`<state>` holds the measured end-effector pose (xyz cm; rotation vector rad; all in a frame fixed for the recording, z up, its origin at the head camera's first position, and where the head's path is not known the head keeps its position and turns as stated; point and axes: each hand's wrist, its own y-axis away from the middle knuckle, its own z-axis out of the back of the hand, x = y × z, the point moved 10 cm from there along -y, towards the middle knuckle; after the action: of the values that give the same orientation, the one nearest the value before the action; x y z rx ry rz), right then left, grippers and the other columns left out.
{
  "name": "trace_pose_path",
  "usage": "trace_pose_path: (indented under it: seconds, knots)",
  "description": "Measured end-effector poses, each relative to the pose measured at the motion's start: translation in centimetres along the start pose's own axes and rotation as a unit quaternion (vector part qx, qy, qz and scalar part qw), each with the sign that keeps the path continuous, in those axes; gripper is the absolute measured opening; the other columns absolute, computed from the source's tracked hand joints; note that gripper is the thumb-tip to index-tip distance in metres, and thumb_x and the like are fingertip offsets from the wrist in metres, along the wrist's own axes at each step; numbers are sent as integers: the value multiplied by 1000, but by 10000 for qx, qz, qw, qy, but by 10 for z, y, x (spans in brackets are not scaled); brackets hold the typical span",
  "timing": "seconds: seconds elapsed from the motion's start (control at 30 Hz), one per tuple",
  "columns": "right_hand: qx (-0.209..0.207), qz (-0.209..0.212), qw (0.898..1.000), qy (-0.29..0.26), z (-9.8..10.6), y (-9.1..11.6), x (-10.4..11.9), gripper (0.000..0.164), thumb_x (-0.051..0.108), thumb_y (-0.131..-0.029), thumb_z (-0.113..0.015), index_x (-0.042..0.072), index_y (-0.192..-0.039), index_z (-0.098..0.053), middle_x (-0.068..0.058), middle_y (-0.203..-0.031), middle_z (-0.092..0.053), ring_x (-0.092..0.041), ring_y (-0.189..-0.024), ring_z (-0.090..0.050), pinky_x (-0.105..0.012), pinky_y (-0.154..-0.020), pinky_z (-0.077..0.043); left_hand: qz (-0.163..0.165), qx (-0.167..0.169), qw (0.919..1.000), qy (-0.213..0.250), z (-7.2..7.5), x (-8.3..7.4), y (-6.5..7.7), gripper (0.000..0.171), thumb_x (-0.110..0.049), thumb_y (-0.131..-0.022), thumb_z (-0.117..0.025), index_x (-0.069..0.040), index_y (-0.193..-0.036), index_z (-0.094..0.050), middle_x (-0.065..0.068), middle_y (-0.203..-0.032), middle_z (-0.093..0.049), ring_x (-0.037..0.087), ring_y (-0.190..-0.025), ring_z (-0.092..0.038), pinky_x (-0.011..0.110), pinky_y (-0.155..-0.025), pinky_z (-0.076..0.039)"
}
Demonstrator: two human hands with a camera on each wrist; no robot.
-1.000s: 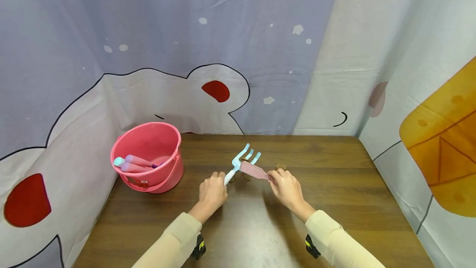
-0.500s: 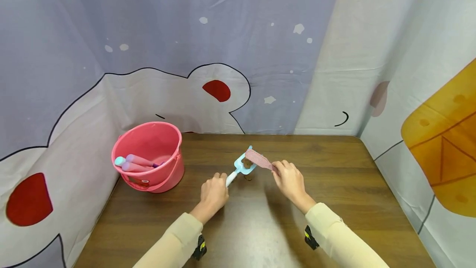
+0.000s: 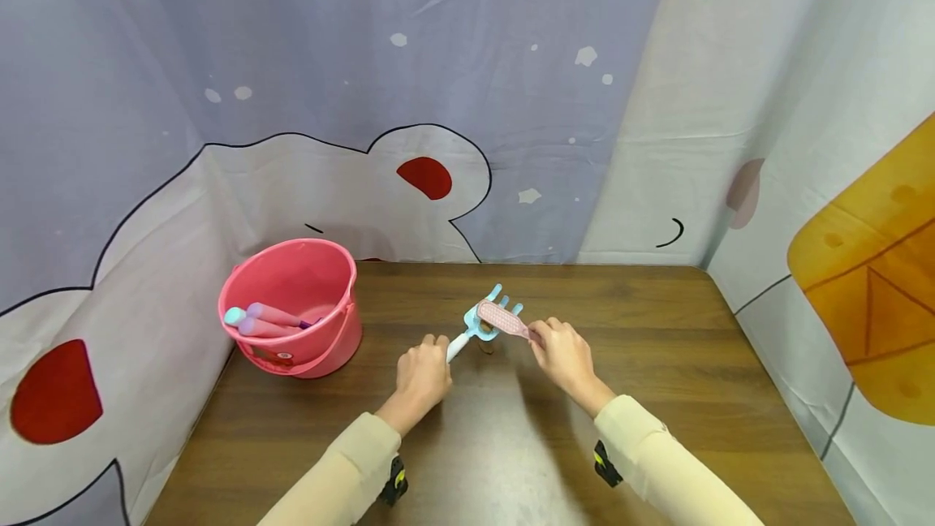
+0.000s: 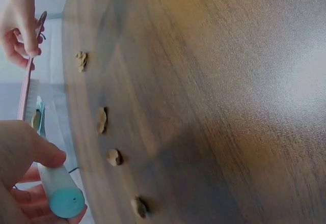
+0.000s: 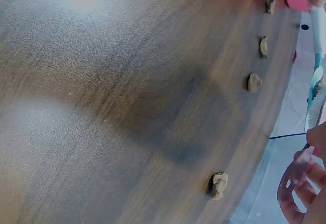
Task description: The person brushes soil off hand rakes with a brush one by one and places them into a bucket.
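In the head view, my left hand [image 3: 424, 376] grips the white handle of a small toy garden fork [image 3: 460, 343] with light-blue tines pointing away. Fingers and thumb of my right hand [image 3: 566, 357] hold a pink brush [image 3: 500, 317] by its handle; its head lies across the fork. White bristles [image 4: 33, 94] face the fork's blue end in the left wrist view, and a brown clump [image 4: 35, 118] is on the fork by them. Similar brown lumps [image 4: 102, 120] lie spaced out on the table under both hands. Fork and brush are held above the table.
On the left stands a pink bucket [image 3: 338, 354] with several pink and purple handles [image 3: 270, 331] inside. The wooden table [image 3: 657, 347] ends at a printed cloth backdrop [image 3: 540, 144] behind and to the sides. Another brown lump [image 5: 219, 186] lies on the right wrist view's side.
The brush head has moved along the fork, out towards the tine tips and then partly back. The fork has shifted slightly right. Both hands keep their holds.
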<state>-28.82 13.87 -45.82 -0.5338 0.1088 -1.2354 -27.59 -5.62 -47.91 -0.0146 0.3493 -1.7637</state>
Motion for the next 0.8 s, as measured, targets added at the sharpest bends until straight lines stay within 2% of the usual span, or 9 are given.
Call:
trace_pose_path:
  seconds: [0.47,0.63,0.8]
  knots:
    - [-408,590,9974,56,4,16,5,22,13,-70,-77,12,-90,-68,-3,-77,-62,-24,-63,-58,-38,-51,-47,342,68,9994,92,-3,16,-4,22,-15,-71,-70,-6,-86,-56,7,-73,-53,29,-57,-58,38,-45,-43]
    - [-378,455,9980,214,0,20,-7,22,13,-70,-77,13,-90,-68,-4,-77,-62,-24,-63,-58,-38,-51,-47,500,145,9986,107,-5,22,-4,24,-15,-72,-71,-5,-87,-56,7,-73,-52,30,-58,-58,39,-46,-43]
    - [-278,227,9990,275,-1,23,-21,20,13,-71,-76,12,-90,-68,-5,-78,-62,-26,-65,-58,-42,-52,-47,527,119,9984,167,-5,25,-4,22,-15,-72,-69,-5,-86,-56,7,-74,-52,30,-58,-58,39,-45,-42]
